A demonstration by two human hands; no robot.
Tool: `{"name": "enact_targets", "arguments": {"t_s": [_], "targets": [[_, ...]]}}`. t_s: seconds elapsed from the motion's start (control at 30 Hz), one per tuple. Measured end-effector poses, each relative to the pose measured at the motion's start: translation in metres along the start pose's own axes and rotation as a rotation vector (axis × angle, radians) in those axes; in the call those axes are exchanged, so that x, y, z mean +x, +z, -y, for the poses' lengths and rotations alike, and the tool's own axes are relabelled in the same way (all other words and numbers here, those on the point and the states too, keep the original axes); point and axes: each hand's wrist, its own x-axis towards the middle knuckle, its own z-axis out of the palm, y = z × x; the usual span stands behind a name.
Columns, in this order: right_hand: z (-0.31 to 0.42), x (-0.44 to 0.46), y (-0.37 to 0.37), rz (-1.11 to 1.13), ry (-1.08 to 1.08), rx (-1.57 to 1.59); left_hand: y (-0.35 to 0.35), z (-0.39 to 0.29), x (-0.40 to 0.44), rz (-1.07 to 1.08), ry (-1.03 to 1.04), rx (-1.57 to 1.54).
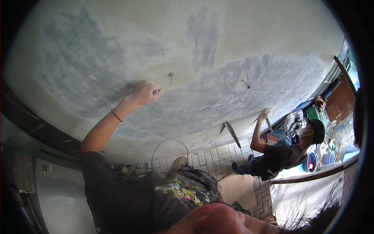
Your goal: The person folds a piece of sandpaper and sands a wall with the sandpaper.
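Note:
My left hand (147, 93) is raised against the grey-smeared wall (144, 50), its fingers curled into a pinch; anything between the fingertips is too small to make out. A dark band circles that wrist. Just right of the hand, a bolt with a round base (171, 74) sticks out of the wall. Farther right is a second bolt (246, 84). My right hand cannot be made out; only a small patch of skin shows beside my dark printed shirt (183, 191).
A co-worker (286, 156) in a dark cap and mask touches the wall at the right. Metal brackets (230, 133) project low on the wall. Below are paving bricks (210, 156), a flat board (237, 189) and a thin wire loop (169, 140). Buckets and clutter stand far right.

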Motion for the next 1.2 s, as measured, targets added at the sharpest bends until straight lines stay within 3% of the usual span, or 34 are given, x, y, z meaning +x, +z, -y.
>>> {"name": "enact_targets", "arguments": {"t_s": [0.1, 0.2, 0.23, 0.3, 0.4, 0.53, 0.73, 0.8, 0.9, 0.97, 1.13, 1.2], "targets": [[-0.019, 0.025, 0.011, 0.039, -0.031, 0.113, -0.026, -0.029, 0.006, -0.044, -0.12, -0.234], [-0.033, 0.044, 0.029, 0.099, -0.076, 0.358, -0.031, -0.031, 0.007, -0.012, -0.095, -0.168], [-0.018, 0.027, 0.02, 0.105, -0.076, 0.353, -0.028, -0.027, 0.006, -0.01, -0.1, -0.165], [0.003, 0.002, 0.003, 0.065, -0.122, 0.013, -0.023, -0.022, 0.005, -0.079, 0.054, -0.284], [0.015, -0.005, 0.012, 0.066, -0.119, 0.078, -0.033, -0.025, 0.004, 0.068, -0.013, -0.159], [0.013, -0.001, 0.008, 0.112, -0.096, 0.002, -0.03, -0.02, 0.006, 0.08, 0.0, -0.156], [0.044, 0.052, 0.029, 0.206, -0.272, -0.116, -0.016, -0.023, 0.004, -0.193, -0.014, -0.344], [0.055, 0.069, 0.037, 0.222, -0.339, -0.143, 0.0, -0.017, 0.002, -0.399, 0.009, -0.418], [0.085, 0.075, 0.099, 0.237, -0.434, -0.155, 0.005, -0.013, -0.001, -0.452, -0.012, -0.47], [0.089, 0.095, 0.102, 0.242, -0.488, -0.149, 0.007, -0.009, -0.001, -0.467, -0.015, -0.555], [0.132, 0.026, 0.083, 0.153, -0.546, -0.242, 0.01, -0.011, 0.0, -0.529, -0.048, -0.703], [0.132, 0.029, 0.09, 0.241, -0.662, -0.1, 0.009, -0.012, -0.001, -0.529, -0.041, -0.701]]}}
